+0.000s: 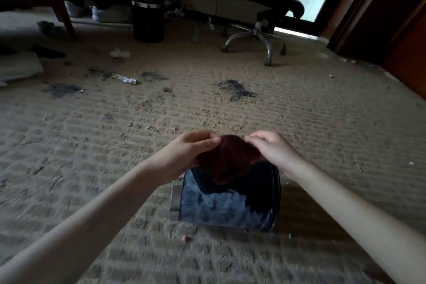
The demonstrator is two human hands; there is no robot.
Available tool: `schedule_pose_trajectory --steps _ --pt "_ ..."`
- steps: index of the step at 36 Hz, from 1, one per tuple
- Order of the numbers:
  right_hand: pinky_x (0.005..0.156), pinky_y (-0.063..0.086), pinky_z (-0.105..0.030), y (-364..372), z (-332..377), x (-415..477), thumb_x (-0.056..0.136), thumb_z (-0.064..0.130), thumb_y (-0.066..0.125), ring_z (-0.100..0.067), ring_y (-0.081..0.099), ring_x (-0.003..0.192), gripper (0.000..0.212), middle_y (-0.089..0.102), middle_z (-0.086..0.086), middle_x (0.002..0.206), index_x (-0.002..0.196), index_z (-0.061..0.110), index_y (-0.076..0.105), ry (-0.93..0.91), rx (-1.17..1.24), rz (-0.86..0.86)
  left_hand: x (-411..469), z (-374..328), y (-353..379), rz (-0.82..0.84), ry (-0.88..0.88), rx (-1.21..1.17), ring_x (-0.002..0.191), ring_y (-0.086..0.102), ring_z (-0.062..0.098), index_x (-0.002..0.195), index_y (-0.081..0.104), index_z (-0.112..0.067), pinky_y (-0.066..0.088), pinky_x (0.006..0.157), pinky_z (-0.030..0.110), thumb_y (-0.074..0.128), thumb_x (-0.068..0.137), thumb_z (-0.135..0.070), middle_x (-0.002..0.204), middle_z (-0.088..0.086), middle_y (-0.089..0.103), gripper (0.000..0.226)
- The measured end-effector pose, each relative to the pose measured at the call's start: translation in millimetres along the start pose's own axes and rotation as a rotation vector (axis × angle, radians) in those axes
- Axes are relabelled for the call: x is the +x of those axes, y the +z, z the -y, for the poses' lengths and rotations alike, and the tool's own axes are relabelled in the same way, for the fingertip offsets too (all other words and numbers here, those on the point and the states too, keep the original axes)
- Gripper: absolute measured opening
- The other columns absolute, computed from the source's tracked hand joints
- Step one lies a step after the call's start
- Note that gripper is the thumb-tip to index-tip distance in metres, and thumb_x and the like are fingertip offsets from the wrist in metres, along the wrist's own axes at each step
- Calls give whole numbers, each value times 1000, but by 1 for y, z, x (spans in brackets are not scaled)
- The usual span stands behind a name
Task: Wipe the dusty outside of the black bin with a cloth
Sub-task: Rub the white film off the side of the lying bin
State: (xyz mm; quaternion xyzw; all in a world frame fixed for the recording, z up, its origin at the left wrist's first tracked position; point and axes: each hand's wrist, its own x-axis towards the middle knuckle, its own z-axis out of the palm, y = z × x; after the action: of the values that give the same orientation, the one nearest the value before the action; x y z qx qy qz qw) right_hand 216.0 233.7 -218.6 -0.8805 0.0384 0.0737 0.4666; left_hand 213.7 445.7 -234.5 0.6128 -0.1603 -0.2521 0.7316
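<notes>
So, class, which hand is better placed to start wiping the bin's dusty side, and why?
Probably the left hand: it holds the dark red cloth over the rim end of the black bin, where grey dust looks thickest. The right hand holds it over the darker base end.

A lived-in room, likely a bedroom or home office — beige carpet (299, 110) strewn with litter and dark stains. A swivel chair (265, 7) stands at one o'clock, an upright bin (147, 23) and shoes (108, 12) at eleven, dark wood panelling (391, 18) at two.
</notes>
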Motion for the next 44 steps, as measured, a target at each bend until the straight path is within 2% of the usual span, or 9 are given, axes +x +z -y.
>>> schedule_pose_trajectory --steps 4,8,10,14,20,25,32,39,44 --pt "92 48 -27 19 3 -24 89 56 46 -8 61 104 44 66 6 109 116 24 59 -227 142 105 1 -2 6 26 -9 -143 74 60 13 91 58 -6 50 64 20 52 87 -20 78 4 61 16" --pt "74 50 -16 41 2 -41 84 42 61 -4 65 91 31 66 6 99 108 24 55 -248 300 100 2 -3 7 37 -13 -181 83 64 19 98 62 -4 54 73 26 50 90 -19 89 10 65 21" --pt "73 49 -14 43 -5 -37 87 27 65 -3 65 90 17 67 4 100 103 23 59 -239 287 -11 2 -2 6 4 -5 -25 87 66 19 103 65 -6 55 76 26 51 90 -16 94 10 68 22" --pt "68 49 -16 24 -28 -22 88 17 61 -11 66 78 7 70 0 87 92 22 64 -112 278 -105 7 12 -20 -228 127 762 90 61 3 115 63 -12 47 81 9 53 92 -14 112 -2 65 25" --pt "66 44 -31 -24 -104 -17 88 9 58 -28 63 74 10 66 -5 73 83 13 66 122 43 -310 1 83 -85 -215 -346 999 79 63 23 102 65 1 54 81 36 55 90 -27 90 8 67 32" --pt "61 44 -23 -37 -142 -24 92 13 55 -20 61 81 18 65 -7 91 108 8 62 266 -25 -289 -7 113 -76 -116 -464 832 65 58 12 95 66 -7 45 59 12 54 92 -25 80 3 65 22" --pt "70 43 -31 -16 -153 -20 95 14 48 -20 57 84 21 63 -11 97 111 8 59 329 60 -220 -9 116 -73 -208 -458 596 82 53 23 105 63 -2 43 72 30 54 92 -16 92 19 60 21" --pt "67 51 -38 -16 -142 -5 86 10 62 -24 59 78 27 59 -3 93 108 14 48 18 -258 -465 -8 111 -72 -294 -361 372 78 56 18 97 60 -5 51 81 33 50 94 -27 81 7 56 24" --pt "68 39 -25 0 -89 43 79 5 68 -14 51 83 22 57 2 90 99 10 60 -267 -404 -492 -11 114 -71 -326 -338 302 70 53 13 85 57 -7 50 77 29 52 93 -21 73 3 51 18"
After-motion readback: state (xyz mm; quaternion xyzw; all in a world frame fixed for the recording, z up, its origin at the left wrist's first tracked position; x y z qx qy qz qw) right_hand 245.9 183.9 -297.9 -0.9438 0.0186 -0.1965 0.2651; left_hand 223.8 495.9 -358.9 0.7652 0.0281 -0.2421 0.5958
